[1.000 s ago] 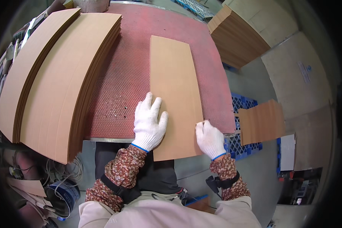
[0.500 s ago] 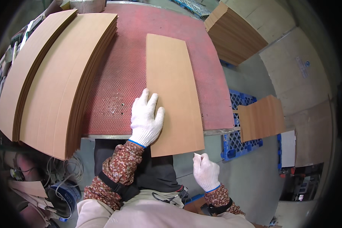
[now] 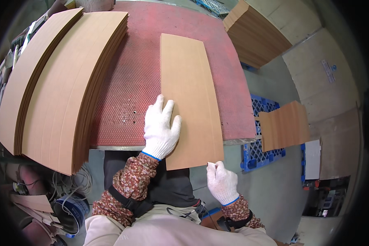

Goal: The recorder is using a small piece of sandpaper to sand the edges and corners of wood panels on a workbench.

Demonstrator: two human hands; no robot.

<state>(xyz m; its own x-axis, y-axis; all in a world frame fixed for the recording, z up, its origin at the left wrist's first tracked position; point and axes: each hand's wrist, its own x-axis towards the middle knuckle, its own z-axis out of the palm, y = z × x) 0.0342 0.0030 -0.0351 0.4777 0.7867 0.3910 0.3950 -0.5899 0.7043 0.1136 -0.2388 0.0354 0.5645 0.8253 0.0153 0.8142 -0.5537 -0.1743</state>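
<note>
A long tan board (image 3: 192, 90) lies on the red mesh-patterned tabletop (image 3: 127, 94), its near end jutting past the table edge. My left hand (image 3: 162, 127), in a white knit glove, rests on the board's left edge with its fingers spread. In a matching glove, my right hand (image 3: 222, 182) is closed at the board's near right corner. A small pale flat piece (image 3: 211, 165) pokes out between thumb and fingers; its kind cannot be made out. Whether it touches the board's edge is not clear.
Two stacks of tan boards (image 3: 69, 74) stand on the table's left side. More brown boards (image 3: 258, 35) are stacked at the far right, and others (image 3: 287, 125) sit on a blue pallet (image 3: 250, 158). At lower left are a blue bucket (image 3: 76, 213) and coiled cable (image 3: 80, 184).
My right hand has come up slightly to the board's near right corner with the pale piece. My left hand stays on the board. The whole view has shifted a little.
</note>
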